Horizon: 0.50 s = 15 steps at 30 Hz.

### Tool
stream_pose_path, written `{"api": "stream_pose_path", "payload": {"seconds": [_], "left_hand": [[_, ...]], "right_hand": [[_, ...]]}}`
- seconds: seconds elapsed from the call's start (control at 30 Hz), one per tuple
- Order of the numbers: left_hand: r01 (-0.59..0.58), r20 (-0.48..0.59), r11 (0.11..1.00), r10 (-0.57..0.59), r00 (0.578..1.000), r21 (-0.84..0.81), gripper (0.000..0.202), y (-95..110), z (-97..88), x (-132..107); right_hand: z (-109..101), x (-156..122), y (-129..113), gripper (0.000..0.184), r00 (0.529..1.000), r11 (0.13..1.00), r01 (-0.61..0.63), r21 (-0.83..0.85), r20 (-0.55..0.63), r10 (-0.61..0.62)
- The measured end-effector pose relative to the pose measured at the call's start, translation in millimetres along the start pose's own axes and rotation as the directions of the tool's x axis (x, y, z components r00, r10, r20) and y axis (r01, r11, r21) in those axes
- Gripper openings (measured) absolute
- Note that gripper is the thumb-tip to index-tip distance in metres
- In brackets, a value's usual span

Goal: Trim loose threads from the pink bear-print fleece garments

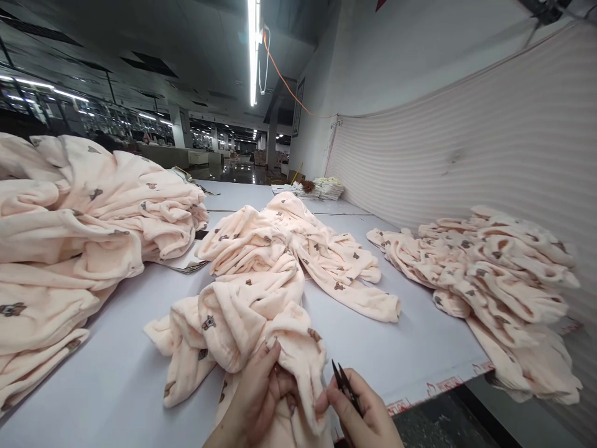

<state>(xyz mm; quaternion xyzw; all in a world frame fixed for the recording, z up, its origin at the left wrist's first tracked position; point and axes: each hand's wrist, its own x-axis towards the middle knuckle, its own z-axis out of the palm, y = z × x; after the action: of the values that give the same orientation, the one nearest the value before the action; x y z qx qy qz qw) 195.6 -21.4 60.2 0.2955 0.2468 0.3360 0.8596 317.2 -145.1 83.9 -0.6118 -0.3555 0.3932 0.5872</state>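
A pale pink plush garment [252,311] with small brown bear prints lies bunched in front of me, one sleeve stretched to the right. My left hand [263,392] pinches a fold of it near the table's front edge, the thumb on top and the other fingers partly under the cloth. In my right hand [357,410] is a pair of small black thread snips [346,386], its two pointed blades slightly apart and aimed up and away from me. The right fingertips are close to the garment's edge; whether they touch it I cannot tell.
A large heap of the same pink fabric [93,211] covers the table's left side. Another pile [494,274] hangs partly over the right edge, beside a striped cloth sheet [466,137]. Stacked pale pieces [321,188] lie at the back of the white table [420,342].
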Motion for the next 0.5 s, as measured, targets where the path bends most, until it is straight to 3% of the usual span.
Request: {"api": "stream_pose_path", "payload": {"seconds": [0.1, 0.17, 0.3, 0.5], "left_hand": [[0.024, 0.014, 0.999, -0.024, 1.000, 0.022, 0.030, 1.2, -3.0, 5.2], [0.016, 0.019, 1.000, -0.017, 1.000, 0.013, 0.032, 2.7, -4.1, 7.0], [-0.041, -0.004, 0.998, 0.041, 0.999, -0.046, 0.030, 3.8, -4.4, 9.8], [-0.053, -0.006, 0.999, 0.053, 0.999, -0.008, 0.027, -0.8, -13.8, 26.1]], "right_hand": [[-0.8, 7.4, -0.9, 0.034, 0.999, 0.997, 0.031, -0.064, -0.033, -0.034], [-0.8, 14.6, -1.7, 0.030, 0.992, 0.975, 0.120, -0.189, -0.005, -0.123], [-3.6, 22.9, 5.5, 0.023, 0.959, 0.836, 0.279, -0.473, 0.088, -0.271], [-7.8, 32.1, 17.2, 0.024, 0.935, 0.672, 0.293, -0.680, 0.057, -0.350]]}}
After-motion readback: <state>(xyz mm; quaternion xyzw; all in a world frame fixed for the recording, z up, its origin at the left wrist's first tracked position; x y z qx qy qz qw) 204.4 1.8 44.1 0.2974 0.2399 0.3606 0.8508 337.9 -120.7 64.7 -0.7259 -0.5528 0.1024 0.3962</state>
